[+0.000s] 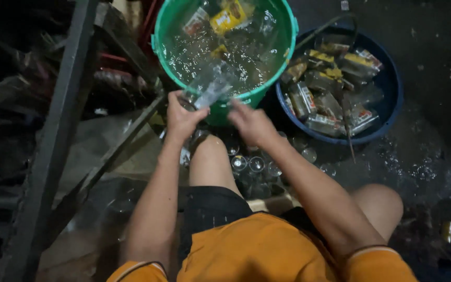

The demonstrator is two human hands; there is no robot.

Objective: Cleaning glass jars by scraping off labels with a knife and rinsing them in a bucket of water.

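My left hand [181, 118] grips a clear glass bottle [211, 92] by its lower end, tilted up over the near rim of a green bucket [286, 52] full of water. My right hand [251, 124] hovers just right of the bottle, fingers loosely curled, near the bucket's front wall; I cannot tell if it touches the bottle. Labelled glass bottles [225, 16] float in the bucket's water.
A dark blue basin [392, 89] to the right holds several labelled bottles [330, 89]. Upright clear bottles [256, 164] stand on the wet ground between my knees. A metal frame [58, 130] runs along the left.
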